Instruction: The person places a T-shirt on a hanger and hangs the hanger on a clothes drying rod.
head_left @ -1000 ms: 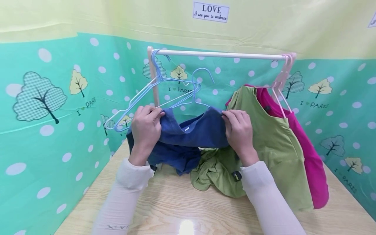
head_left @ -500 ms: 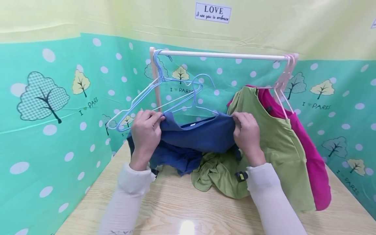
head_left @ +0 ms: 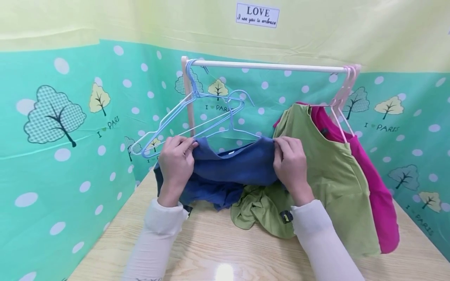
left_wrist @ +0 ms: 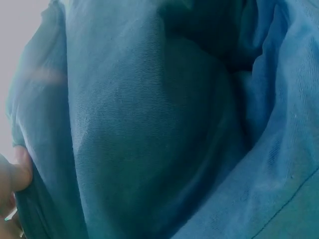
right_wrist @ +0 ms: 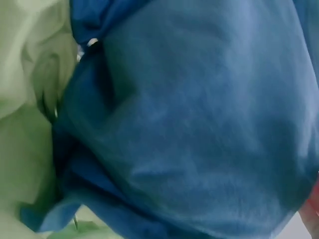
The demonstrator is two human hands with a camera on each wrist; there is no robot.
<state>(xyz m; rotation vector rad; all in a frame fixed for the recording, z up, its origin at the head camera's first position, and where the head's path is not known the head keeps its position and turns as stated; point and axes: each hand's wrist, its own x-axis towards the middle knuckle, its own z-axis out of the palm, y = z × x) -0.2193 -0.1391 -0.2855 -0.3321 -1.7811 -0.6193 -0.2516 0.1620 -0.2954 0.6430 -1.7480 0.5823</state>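
A blue shirt [head_left: 235, 168] is stretched between both hands, its neckline facing up. Its left shoulder is pinched by the left hand [head_left: 175, 168], its right shoulder by the right hand [head_left: 291, 166]. From the neckline rises a blue wire hanger [head_left: 231, 119], its hook below and in front of the rack bar; its arms run down behind the shirt. The shirt's lower part lies bunched on the table. In the left wrist view, blue cloth [left_wrist: 124, 124] fills most of the picture, with fingertips [left_wrist: 21, 169] at its edge. Shirt cloth [right_wrist: 209, 114] also dominates the right wrist view.
The white rack bar [head_left: 267, 65] carries several bare blue hangers [head_left: 165, 121] at its left end. Pink hangers [head_left: 339, 97] at the right hold a green top [head_left: 337, 183] and a magenta top [head_left: 381, 210]. More green cloth [head_left: 260, 210] lies crumpled on the wooden table [head_left: 207, 242].
Both hands have lowered slightly with the shirt. The right hand shifted rightward, stretching the shirt, then came back a little. The hanger's hook has dipped and tilted somewhat.
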